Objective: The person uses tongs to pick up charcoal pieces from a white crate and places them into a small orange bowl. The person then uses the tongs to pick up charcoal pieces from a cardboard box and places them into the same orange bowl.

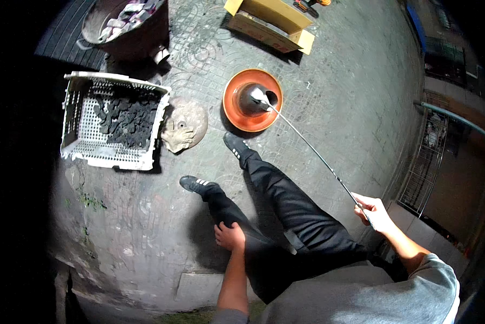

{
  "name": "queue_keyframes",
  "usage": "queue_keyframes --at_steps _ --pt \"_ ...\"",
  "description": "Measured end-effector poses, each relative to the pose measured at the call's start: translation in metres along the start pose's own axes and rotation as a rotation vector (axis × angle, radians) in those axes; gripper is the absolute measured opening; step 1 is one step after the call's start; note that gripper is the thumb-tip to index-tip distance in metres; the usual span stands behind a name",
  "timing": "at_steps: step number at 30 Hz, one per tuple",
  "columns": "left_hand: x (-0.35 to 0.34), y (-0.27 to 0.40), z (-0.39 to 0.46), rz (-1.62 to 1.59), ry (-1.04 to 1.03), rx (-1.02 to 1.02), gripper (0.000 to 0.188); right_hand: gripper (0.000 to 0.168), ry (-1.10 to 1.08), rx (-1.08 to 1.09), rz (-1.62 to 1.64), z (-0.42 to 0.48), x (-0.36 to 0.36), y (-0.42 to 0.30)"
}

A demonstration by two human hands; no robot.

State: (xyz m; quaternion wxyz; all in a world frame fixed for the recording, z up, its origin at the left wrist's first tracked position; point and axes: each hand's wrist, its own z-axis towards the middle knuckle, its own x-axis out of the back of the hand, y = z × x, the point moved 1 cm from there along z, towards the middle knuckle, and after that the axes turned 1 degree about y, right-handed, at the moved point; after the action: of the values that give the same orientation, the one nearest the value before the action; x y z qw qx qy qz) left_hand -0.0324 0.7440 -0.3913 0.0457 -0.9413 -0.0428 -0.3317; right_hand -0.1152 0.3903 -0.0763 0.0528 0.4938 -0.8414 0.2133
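Observation:
My right hand (370,212) holds the near end of long, thin metal tongs or a rod (317,156). The far end reaches the dark chimney (250,101) in the middle of a round, copper-coloured hot pot (230,99) on the ground, close to its opening. Whether the tip grips anything is not clear. On my left knee rests my left hand (230,236), with nothing in it and its fingers bent over the black trousers. Both of my shoes (194,184) stand just short of the pot.
A white plastic crate (76,119) at left holds black charcoal (131,119). Beside it, a pale work glove (179,137) lies on a round disc (196,111). Behind stands a metal bin (137,44) with ash-white coals (125,20). Ahead are a cardboard box (262,32) and a power tool (306,7).

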Motion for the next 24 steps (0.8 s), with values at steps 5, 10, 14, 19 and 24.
queue_keyframes --at_steps 5,10,14,19,24 --pt "0.0 0.01 0.0 0.051 -0.016 0.0 0.048 0.044 0.044 -0.151 0.217 0.02 0.011 -0.002" --pt "0.001 0.036 -0.002 0.101 -0.031 0.001 0.048 0.041 0.041 -0.115 0.227 0.066 -0.005 -0.007" --pt "-0.008 0.04 -0.002 0.121 -0.01 -0.024 0.048 0.027 0.034 -0.13 0.388 0.104 -0.028 -0.036" --pt "-0.012 0.046 -0.006 0.111 -0.017 -0.016 0.048 0.022 -0.129 -0.186 0.491 0.151 -0.035 -0.065" --pt "-0.016 0.045 -0.01 0.09 -0.008 -0.01 0.048 0.028 -0.05 -0.207 0.383 0.132 -0.016 -0.086"
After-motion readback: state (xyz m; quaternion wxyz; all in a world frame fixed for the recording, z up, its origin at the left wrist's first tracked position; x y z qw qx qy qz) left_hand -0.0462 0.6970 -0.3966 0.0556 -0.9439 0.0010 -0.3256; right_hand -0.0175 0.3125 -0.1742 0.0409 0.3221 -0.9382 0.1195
